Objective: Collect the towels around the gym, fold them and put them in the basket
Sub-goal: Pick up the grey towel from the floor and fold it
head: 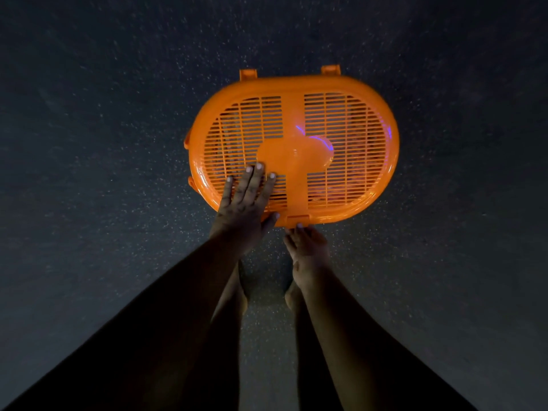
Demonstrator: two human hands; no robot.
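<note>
2 hands on unlabelled basket lid

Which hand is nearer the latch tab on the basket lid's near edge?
Right. The right hand fingers touch the latch tab; the left hand lies flat on the lid, left of it.

Head view, steeply down, near basket lid

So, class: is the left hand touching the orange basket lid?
Touching. The head view shows the left hand lying flat, fingers straight, on the slatted orange basket lid.
</note>
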